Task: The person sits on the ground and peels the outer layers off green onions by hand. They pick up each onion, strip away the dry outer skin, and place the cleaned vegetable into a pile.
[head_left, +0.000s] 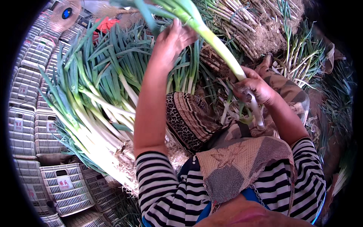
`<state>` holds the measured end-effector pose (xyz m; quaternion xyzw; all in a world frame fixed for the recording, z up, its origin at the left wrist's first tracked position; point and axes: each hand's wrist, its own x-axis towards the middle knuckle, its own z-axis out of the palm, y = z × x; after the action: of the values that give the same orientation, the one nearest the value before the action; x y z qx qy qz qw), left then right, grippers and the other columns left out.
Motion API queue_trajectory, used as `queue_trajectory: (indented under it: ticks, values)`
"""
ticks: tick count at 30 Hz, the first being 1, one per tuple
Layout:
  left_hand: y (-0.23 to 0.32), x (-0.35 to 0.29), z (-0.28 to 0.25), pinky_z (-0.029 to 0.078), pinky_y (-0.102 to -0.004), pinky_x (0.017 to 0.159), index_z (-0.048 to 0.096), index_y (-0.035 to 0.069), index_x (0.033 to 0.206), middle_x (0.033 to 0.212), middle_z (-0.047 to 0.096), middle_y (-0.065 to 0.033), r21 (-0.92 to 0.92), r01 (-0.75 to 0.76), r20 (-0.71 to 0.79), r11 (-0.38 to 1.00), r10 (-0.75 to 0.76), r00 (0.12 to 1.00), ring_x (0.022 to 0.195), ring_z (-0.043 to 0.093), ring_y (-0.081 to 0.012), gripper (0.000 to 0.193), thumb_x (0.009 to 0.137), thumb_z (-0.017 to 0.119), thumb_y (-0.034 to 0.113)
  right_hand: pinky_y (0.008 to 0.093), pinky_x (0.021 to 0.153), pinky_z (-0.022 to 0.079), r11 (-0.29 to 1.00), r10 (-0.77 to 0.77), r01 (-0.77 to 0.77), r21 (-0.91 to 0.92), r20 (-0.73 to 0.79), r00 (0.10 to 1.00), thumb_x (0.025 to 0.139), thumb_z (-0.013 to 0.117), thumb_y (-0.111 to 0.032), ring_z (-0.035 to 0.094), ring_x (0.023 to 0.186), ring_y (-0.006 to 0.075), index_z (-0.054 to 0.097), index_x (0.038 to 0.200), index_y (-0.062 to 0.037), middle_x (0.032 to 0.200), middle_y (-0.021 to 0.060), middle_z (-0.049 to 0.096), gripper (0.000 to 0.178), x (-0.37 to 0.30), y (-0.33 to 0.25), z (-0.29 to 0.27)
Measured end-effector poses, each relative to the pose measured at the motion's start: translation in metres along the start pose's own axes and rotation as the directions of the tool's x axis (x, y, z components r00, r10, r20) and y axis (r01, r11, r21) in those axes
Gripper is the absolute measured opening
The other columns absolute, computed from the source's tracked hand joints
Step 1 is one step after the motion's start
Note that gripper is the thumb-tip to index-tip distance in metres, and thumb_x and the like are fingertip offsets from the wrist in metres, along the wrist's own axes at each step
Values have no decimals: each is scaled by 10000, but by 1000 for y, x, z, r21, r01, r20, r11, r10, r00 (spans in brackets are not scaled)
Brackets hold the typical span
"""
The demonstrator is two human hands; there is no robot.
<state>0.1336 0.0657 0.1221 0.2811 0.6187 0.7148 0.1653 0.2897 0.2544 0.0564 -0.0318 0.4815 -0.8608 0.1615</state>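
A large green onion (pixel 221 49) slants across the upper middle, its green leaves toward the top edge and its white root end low at the right. My right hand (pixel 255 87) is closed around its white stalk, just above the root end. At the leaf end is my left hand (pixel 174 41), closed at the leaves, with its thumb pointing up. Its fingers are slightly blurred and partly hidden by the wrist. Left of my left forearm lies a big pile of green onions (pixel 102 94), white ends toward me.
Stacked plastic crates (pixel 68 185) line the left side. Bundled green onions with dry roots (pixel 261 30) lie at the top right, loose ones (pixel 302 60) beside them. A patterned cloth (pixel 193 117) covers my knee. A fan-like round object (pixel 66 13) stands far left.
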Motion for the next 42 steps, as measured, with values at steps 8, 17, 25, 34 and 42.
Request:
queue_trajectory:
  ticks: [8, 17, 25, 34, 42]
  values:
    - [-66, 38, 1, 418, -379, 897, 414, 19, 1183, 1119, 531, -177, -429, -69, -128, 901, 15, 992, 1026, 522, -271, 477, 881, 471, 384, 259, 724, 456, 868, -153, 91, -489, -88, 984, 841, 556, -260, 519, 793, 133, 427, 1129, 17, 924, 70, 545, 420, 52, 7, -24]
    - [-69, 29, 12, 427, -333, 851, 472, 25, 1162, 1105, 534, -70, -477, -93, -275, 874, -48, 960, 1002, 521, -192, 325, 872, 546, 154, 223, 842, 423, 834, -446, 410, -370, -14, 895, 844, 602, -143, 527, 929, 81, 508, 1046, -53, 1004, 22, 570, 240, 143, -7, -16]
    - [-78, 40, 17, 416, -309, 831, 480, -7, 1149, 1090, 542, -67, -404, 126, -240, 906, -238, 941, 993, 520, -175, 343, 874, 549, 186, 234, 771, 425, 868, -458, 456, -196, 37, 888, 861, 573, -119, 508, 862, 77, 507, 1102, -63, 946, -10, 563, 257, 154, 7, -52]
    - [-90, 61, 24, 404, -173, 501, 527, 33, 995, 910, 593, -69, -422, 216, -212, 881, -328, 921, 681, 549, -91, 249, 873, 551, 249, 206, 612, 438, 734, -624, 445, -513, -250, 741, 852, 570, -131, 507, 649, 44, 542, 894, -49, 724, -17, 552, 96, 106, 7, -65]
    - [-89, 64, -72, 461, -440, 770, 416, -30, 965, 811, 503, -138, -647, -118, -333, 753, -141, 932, 764, 517, -260, 369, 924, 383, 335, 354, 645, 445, 395, -126, -472, -788, -555, 822, 754, 600, -192, 565, 670, 270, 532, 961, 1, 753, 157, 581, 292, -37, 50, -165]
